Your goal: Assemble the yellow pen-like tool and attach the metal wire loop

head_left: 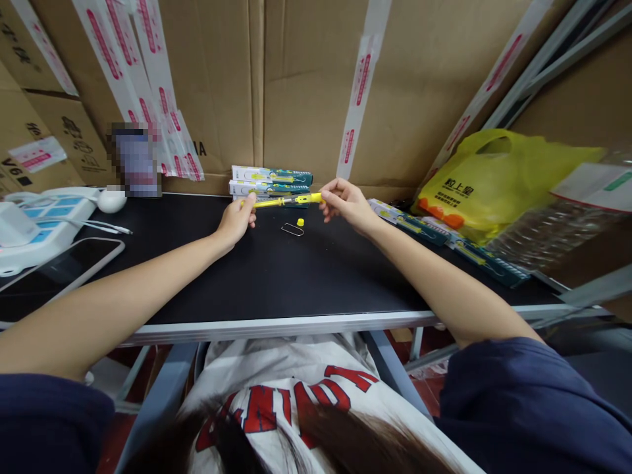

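Note:
A slim yellow pen-shaped tool [284,201] with a metallic middle section is held level above the black table. My left hand [234,222] pinches its left end. At the other end, the fingers of my right hand [347,204] are closed on the yellow tip. Below the tool, a small yellow cap [300,222] and a thin bent wire loop [292,230] lie on the tabletop. Just behind my hands are stacked printed boxes [269,175], white and teal, with a yellow tool pictured on them. What exact kind the tool is, I cannot tell.
More printed boxes [474,253] lie at the right, beside a yellow plastic bag [494,178] and a clear plastic bottle [548,220]. To the left are a power strip [64,214], cables and a phone [59,270]. Large cardboard [306,79] walls the back.

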The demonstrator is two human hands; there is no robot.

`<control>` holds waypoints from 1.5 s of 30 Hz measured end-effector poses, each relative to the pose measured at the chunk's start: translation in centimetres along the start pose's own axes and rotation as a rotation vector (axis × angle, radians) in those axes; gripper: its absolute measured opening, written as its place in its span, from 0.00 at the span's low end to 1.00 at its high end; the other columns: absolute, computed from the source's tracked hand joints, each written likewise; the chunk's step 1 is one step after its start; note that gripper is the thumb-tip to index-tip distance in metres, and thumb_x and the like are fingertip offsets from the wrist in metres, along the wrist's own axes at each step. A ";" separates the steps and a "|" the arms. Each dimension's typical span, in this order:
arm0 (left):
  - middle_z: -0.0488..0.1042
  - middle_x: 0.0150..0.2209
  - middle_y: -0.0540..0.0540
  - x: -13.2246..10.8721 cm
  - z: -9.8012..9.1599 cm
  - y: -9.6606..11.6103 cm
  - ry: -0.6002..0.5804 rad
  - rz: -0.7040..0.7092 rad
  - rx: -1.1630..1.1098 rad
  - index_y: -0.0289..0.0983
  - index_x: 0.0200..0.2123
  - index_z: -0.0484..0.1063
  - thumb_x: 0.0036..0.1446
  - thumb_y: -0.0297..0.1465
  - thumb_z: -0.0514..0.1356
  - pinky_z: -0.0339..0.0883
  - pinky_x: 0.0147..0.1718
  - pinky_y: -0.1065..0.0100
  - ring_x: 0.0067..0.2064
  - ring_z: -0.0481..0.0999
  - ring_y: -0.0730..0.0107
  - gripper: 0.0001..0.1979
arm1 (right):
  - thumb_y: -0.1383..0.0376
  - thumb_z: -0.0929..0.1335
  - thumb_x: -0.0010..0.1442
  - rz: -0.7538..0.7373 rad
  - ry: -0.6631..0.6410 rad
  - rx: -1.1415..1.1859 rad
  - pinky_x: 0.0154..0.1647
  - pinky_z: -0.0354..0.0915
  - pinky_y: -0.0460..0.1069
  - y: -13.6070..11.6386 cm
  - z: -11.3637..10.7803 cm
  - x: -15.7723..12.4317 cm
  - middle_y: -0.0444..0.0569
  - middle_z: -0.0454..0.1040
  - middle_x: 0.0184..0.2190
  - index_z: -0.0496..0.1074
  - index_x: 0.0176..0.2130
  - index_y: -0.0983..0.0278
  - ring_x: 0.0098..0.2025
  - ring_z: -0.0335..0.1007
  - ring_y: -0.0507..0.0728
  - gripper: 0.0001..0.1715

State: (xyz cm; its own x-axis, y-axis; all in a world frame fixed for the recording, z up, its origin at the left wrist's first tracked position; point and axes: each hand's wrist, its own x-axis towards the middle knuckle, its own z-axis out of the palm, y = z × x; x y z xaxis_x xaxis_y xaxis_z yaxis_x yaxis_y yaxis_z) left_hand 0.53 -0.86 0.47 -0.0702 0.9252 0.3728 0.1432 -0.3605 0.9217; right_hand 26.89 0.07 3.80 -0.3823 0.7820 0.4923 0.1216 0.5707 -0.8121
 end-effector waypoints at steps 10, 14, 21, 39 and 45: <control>0.59 0.19 0.54 0.0 0.0 -0.1 -0.014 -0.001 0.007 0.38 0.24 0.61 0.67 0.38 0.54 0.61 0.20 0.76 0.19 0.61 0.80 0.18 | 0.49 0.73 0.55 -0.321 0.057 -0.340 0.30 0.67 0.46 -0.1 0.1 -0.4 0.47 0.72 0.39 0.67 0.41 0.61 0.33 0.68 0.50 0.23; 0.61 0.20 0.53 0.2 -0.1 -0.6 -0.037 0.034 0.016 0.38 0.25 0.61 0.65 0.42 0.56 0.62 0.21 0.75 0.20 0.63 0.79 0.19 | 0.50 0.72 0.55 -0.325 0.064 -0.406 0.31 0.67 0.48 0.0 0.5 -0.7 0.47 0.73 0.39 0.66 0.42 0.61 0.33 0.69 0.51 0.23; 0.63 0.17 0.54 0.1 -0.2 -0.8 -0.049 0.059 0.074 0.38 0.26 0.62 0.65 0.40 0.55 0.62 0.23 0.75 0.20 0.66 0.78 0.17 | 0.48 0.74 0.52 -0.289 0.069 -0.377 0.30 0.66 0.48 0.2 0.4 -0.6 0.46 0.73 0.36 0.66 0.41 0.60 0.32 0.68 0.51 0.26; 0.66 0.18 0.54 -0.2 -0.1 0.2 -0.085 0.031 -0.027 0.36 0.25 0.66 0.58 0.36 0.64 0.59 0.19 0.77 0.19 0.66 0.81 0.14 | 0.44 0.77 0.42 -0.150 0.048 -0.125 0.26 0.69 0.47 0.4 -0.3 0.2 0.42 0.73 0.29 0.64 0.36 0.59 0.26 0.69 0.50 0.33; 0.65 0.18 0.54 0.0 -0.3 -0.1 -0.135 0.065 0.032 0.36 0.26 0.66 0.61 0.37 0.60 0.58 0.18 0.77 0.18 0.63 0.81 0.15 | 0.45 0.78 0.42 -0.152 0.046 -0.131 0.27 0.69 0.48 0.1 -0.1 0.0 0.42 0.74 0.29 0.65 0.36 0.60 0.26 0.69 0.50 0.32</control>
State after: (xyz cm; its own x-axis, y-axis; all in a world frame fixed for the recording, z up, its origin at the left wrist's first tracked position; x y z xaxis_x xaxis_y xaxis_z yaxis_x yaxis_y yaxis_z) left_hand 0.25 -0.89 0.36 0.0735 0.9082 0.4121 0.1750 -0.4186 0.8912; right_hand 27.02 0.21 3.76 -0.3632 0.6935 0.6222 0.1851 0.7082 -0.6813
